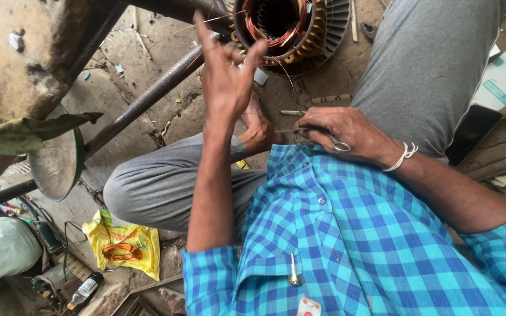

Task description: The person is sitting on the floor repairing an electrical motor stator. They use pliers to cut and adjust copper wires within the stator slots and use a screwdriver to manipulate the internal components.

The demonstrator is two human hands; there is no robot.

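cracked concrete floor, motor stator, yellow bag, metal bar

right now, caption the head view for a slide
Left hand raised before copper-wound round motor stator; right hand holds metal scissors.

motor stator on the floor ahead, beyond the knees | left hand raised before it, wire across its fingers | right hand lower right, on the lap, scissors in it | wire coil on a bag, floor lower left | bottle just below the bag
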